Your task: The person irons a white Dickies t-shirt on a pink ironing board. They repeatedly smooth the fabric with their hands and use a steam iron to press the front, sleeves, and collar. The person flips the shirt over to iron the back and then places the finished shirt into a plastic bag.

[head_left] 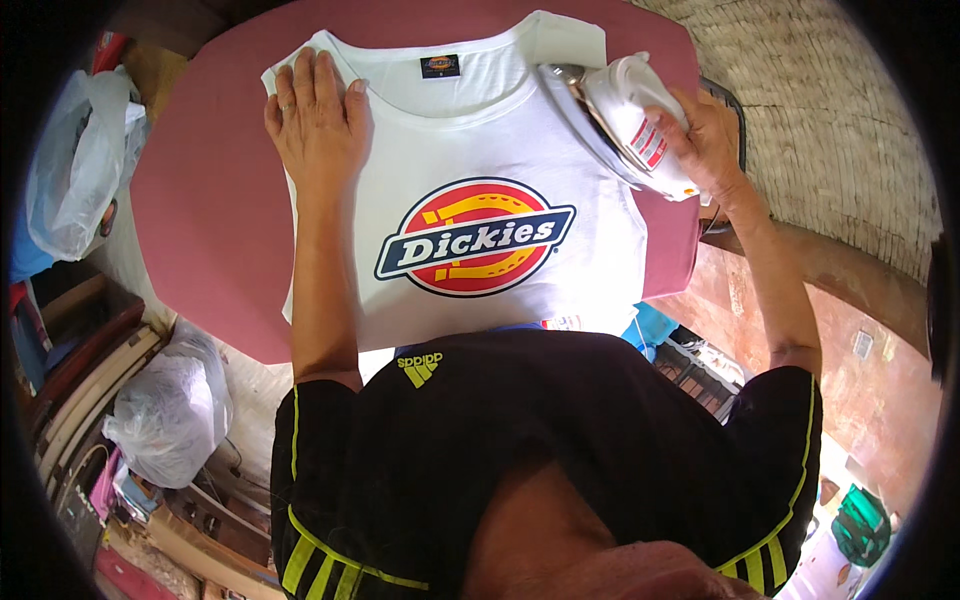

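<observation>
A white sleeveless shirt (400, 150) with a large red, yellow and dark blue print on its chest lies spread on a dusky pink padded board (215, 200). My left hand (315, 105) rests flat on the shirt's left shoulder, fingers stretched out. My right hand (705, 145) is wrapped round the handle of a white clothes iron (635, 120). The iron's metal edge is at the shirt's right armhole, just below the right shoulder, and it looks tilted; whether its plate fully touches the cloth I cannot tell. A dark label shows inside the back of the neck.
Clear plastic bags (170, 405) and stacked boards (90, 390) crowd the left side. A woven mat surface (820, 130) lies to the right, above a worn reddish panel (830, 340). A green bundle (860, 525) sits at lower right.
</observation>
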